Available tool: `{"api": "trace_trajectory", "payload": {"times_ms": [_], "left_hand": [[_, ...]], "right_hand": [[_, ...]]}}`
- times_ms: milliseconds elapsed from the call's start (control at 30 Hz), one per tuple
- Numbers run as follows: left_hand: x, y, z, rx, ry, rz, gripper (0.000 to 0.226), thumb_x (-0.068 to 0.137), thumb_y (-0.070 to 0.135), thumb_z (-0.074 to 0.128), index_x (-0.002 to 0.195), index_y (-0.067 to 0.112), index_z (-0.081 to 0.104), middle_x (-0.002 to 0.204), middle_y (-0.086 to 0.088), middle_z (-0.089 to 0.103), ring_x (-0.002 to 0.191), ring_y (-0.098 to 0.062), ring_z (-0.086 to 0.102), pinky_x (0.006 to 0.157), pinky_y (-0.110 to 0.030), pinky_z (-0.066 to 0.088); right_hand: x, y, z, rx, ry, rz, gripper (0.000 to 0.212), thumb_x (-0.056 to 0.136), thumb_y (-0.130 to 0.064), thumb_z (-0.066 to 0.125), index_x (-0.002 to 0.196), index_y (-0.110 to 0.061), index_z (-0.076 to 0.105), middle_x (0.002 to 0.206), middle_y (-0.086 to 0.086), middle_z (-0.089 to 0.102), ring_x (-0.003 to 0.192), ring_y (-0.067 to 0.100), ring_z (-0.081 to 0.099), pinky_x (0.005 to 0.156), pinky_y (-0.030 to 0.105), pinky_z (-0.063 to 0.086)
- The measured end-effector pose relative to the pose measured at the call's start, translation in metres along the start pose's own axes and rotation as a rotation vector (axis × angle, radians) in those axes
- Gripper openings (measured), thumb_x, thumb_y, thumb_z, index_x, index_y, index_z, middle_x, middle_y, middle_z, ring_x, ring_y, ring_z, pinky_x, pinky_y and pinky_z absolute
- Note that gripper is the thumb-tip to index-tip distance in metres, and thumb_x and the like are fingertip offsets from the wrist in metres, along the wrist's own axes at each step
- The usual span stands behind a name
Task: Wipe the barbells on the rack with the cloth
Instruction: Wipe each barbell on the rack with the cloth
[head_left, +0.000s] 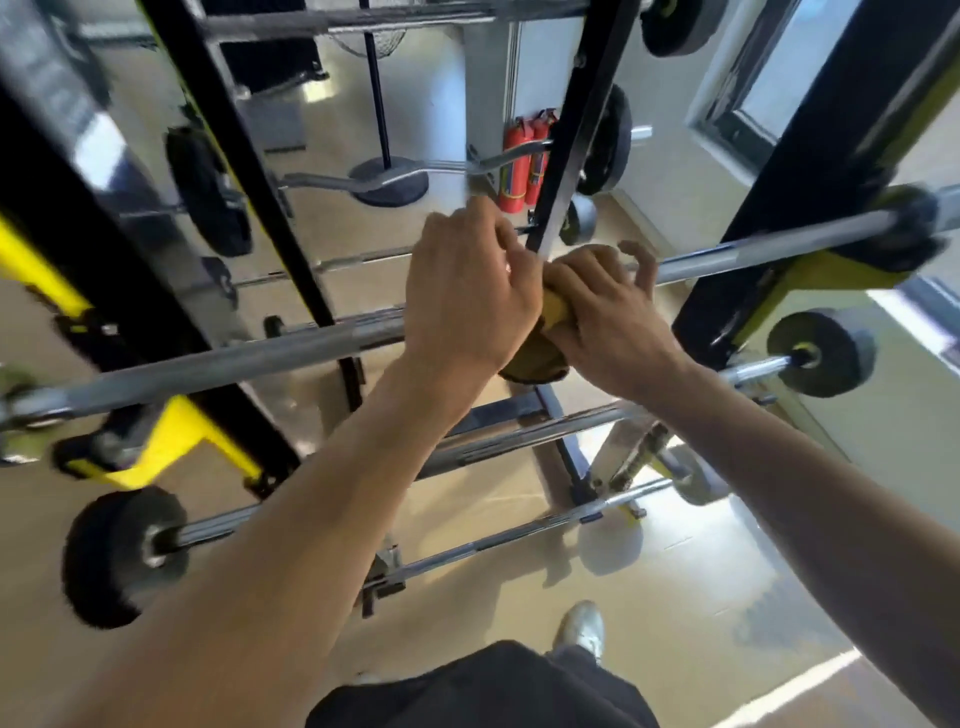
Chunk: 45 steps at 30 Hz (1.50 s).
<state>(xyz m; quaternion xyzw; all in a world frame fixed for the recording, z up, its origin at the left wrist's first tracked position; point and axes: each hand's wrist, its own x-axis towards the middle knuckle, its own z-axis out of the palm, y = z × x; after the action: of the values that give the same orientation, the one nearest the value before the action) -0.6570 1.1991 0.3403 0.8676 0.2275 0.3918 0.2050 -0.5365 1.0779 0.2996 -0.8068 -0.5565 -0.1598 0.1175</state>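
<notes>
Place: a gym, the free-weights area.
Rack: a black and yellow steel rack (156, 452) with several levels.
Bars: long steel barbells (218, 358) lie across the rack; a curved curl bar (415, 174) lies on the far side.
Weights: round black plates (122, 556) sit on the bar ends.
Floor: smooth and shiny, tan colour (675, 597).
Safety: two red fire extinguishers (522, 161) stand by the wall.
Light: a window (769, 78) at the right.
</notes>
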Motion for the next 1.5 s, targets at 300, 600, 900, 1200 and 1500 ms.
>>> {"api": "trace_trajectory", "payload": {"times_ms": [300, 600, 900, 1200, 1500], "left_hand": [[0.057, 0.115, 0.169, 0.289, -0.448, -0.178, 0.046, 0.101, 0.042, 0.035, 0.096, 0.008, 0.065, 0.088, -0.010, 0.066, 0.074, -0.028, 0.057, 0.066, -0.035, 0.042], [0.057, 0.114, 0.188, 0.482, -0.308, -0.177, 0.045, 0.105, 0.040, 0.029, 0.077, 0.015, 0.055, 0.061, 0.000, 0.052, 0.050, -0.015, 0.050, 0.046, -0.028, 0.039], [0.055, 0.112, 0.176, 0.308, -0.253, -0.175, 0.042, 0.104, 0.039, 0.034, 0.089, 0.014, 0.064, 0.069, 0.001, 0.059, 0.060, -0.017, 0.059, 0.061, -0.035, 0.054], [0.060, 0.077, 0.139, 0.417, -0.544, -0.253, 0.042, 0.099, 0.036, 0.036, 0.073, 0.008, 0.053, 0.068, -0.008, 0.053, 0.065, -0.026, 0.054, 0.064, -0.034, 0.041], [0.055, 0.074, 0.143, 0.421, -0.451, -0.246, 0.042, 0.095, 0.041, 0.041, 0.073, 0.009, 0.057, 0.066, -0.006, 0.056, 0.060, -0.025, 0.055, 0.057, -0.032, 0.038]], "right_hand": [[-0.039, 0.239, -0.058, -0.208, -0.277, 0.078, 0.045, 0.090, -0.049, 0.056, 0.128, -0.025, 0.049, 0.123, 0.003, 0.056, 0.128, 0.029, 0.039, 0.108, 0.057, 0.016], [0.004, 0.225, -0.040, -0.037, -0.355, -0.185, 0.025, 0.090, -0.033, 0.066, 0.103, -0.017, 0.054, 0.084, -0.001, 0.055, 0.073, 0.015, 0.048, 0.079, 0.031, 0.047], [-0.003, 0.223, -0.041, -0.129, -0.293, -0.281, 0.038, 0.092, -0.047, 0.057, 0.116, -0.018, 0.052, 0.100, 0.000, 0.062, 0.090, 0.018, 0.056, 0.092, 0.040, 0.043], [-0.005, 0.248, -0.077, -0.674, -0.417, -0.104, 0.023, 0.087, -0.040, 0.058, 0.078, -0.020, 0.054, 0.067, -0.004, 0.051, 0.075, 0.022, 0.043, 0.079, 0.039, 0.034], [0.009, 0.164, -0.041, -0.049, -0.320, -0.070, 0.029, 0.093, -0.050, 0.057, 0.093, -0.022, 0.050, 0.063, -0.013, 0.036, 0.053, 0.008, 0.037, 0.062, 0.027, 0.032]]}}
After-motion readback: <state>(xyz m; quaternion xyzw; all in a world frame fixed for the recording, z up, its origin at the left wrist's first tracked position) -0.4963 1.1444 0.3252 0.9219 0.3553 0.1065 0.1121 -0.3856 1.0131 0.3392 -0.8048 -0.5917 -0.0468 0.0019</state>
